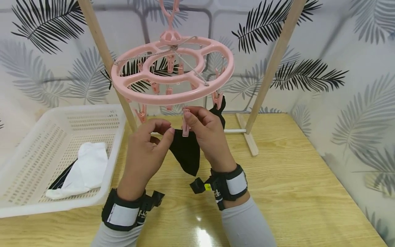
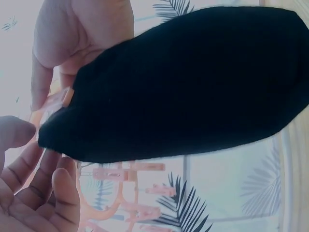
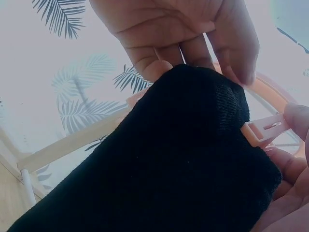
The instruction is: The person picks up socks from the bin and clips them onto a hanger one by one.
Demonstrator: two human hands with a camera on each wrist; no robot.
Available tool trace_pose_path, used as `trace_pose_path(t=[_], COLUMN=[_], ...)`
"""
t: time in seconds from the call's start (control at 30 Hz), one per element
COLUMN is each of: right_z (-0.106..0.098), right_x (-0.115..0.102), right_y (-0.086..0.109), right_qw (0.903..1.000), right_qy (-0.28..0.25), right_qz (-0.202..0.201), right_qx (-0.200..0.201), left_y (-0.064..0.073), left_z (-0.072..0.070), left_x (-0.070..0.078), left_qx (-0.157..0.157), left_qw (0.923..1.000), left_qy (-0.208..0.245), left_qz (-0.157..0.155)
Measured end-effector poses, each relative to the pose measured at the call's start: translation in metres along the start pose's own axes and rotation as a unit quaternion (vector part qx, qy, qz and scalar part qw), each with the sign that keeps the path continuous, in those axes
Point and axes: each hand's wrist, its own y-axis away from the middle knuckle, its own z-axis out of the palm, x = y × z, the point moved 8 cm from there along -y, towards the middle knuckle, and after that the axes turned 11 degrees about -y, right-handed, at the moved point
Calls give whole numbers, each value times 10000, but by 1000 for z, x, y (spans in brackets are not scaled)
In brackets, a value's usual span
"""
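Observation:
In the head view my right hand (image 1: pixel 210 137) pinches a pink clothespin (image 1: pixel 186 123) between thumb and fingers. The clothespin's jaws sit over the top edge of a black sock (image 1: pixel 186 154), which hangs down below it. At the sock's upper left corner, my left hand (image 1: pixel 148 151) holds the edge with thumb and fingertips. The left wrist view shows the sock (image 2: pixel 183 87) large, with the left thumb (image 2: pixel 17 131) at its corner. In the right wrist view the clothespin (image 3: pixel 264 129) bites the sock's cuff (image 3: pixel 227 104).
A pink round hanger (image 1: pixel 172 99) with dangling clothespins hangs above my hands. Another black cloth piece (image 1: pixel 219 111) is clipped at its right. Wooden posts (image 1: pixel 274 65) stand either side. At left, a white basket (image 1: pixel 114 157) holds a white cloth (image 1: pixel 89 168) and a dark one.

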Motion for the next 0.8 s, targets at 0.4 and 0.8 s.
trace_pose_path(t=[0.4,0.8], right_z=[-5,-7], right_x=[0,-3], right_y=[1,-2], right_qw=[9998,9997], right_qy=[-112,-67], right_qz=[92,46], right_qx=[99,245], left_y=[-20,-75], left_z=[-50,-79], left_x=[16,-18], left_qx=[1198,-839], left_qw=[9864,9756], left_qy=[-805,-1750], left_qz=[785,1030])
